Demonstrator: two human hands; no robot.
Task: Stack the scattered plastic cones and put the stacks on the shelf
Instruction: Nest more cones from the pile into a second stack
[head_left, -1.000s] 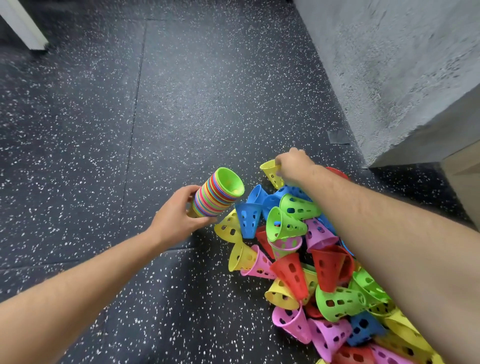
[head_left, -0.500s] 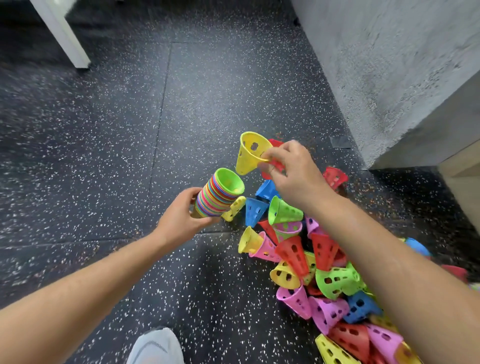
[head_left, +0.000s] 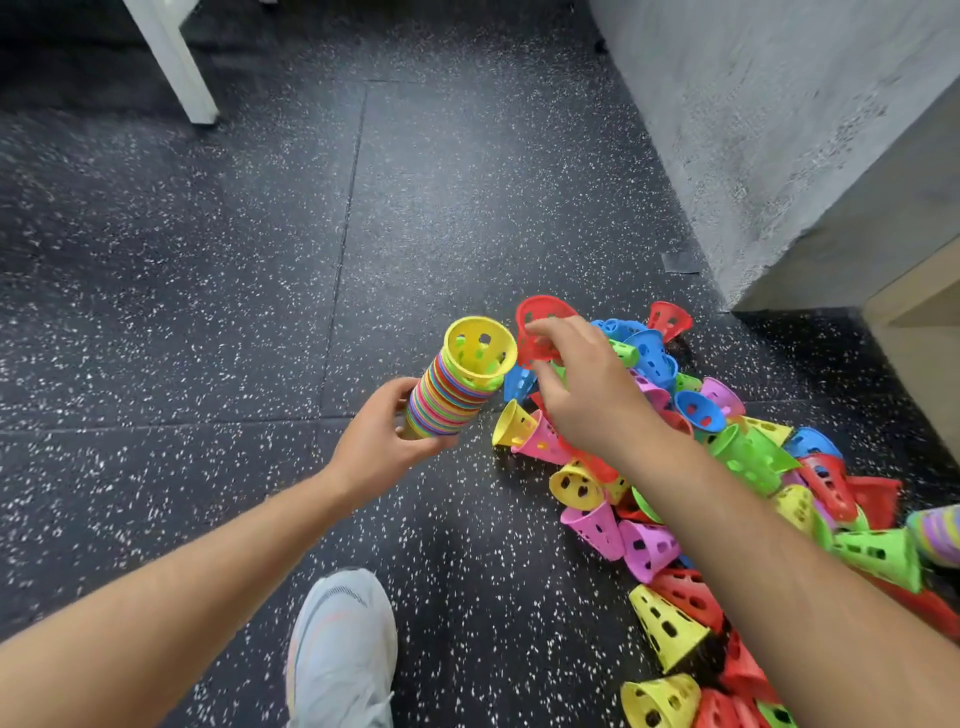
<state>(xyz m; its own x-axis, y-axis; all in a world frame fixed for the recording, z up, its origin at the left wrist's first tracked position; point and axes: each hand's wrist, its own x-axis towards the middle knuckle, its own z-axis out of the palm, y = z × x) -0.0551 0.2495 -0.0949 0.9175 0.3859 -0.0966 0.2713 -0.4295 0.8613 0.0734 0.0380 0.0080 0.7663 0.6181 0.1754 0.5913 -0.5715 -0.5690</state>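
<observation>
The person's left hand (head_left: 374, 441) curls around the lower part of a tall stack (head_left: 441, 400) of many-coloured plastic cones, held tilted above the dark speckled floor (head_left: 208, 312). A yellow cone (head_left: 480, 353) sits on top, its open mouth facing up. Just right of it, the right hand (head_left: 587, 389) holds a red cone (head_left: 543, 325), apparently pinched between thumb and fingertips, though the hand hides part of the grip. The red cone's rim is close beside the yellow one. A loose pile (head_left: 727, 447) of red, blue, green, pink and yellow cones lies on the floor under and beyond the right arm, near the grey wall (head_left: 779, 130). A pale shoe (head_left: 340, 649) shows below the left arm.
</observation>
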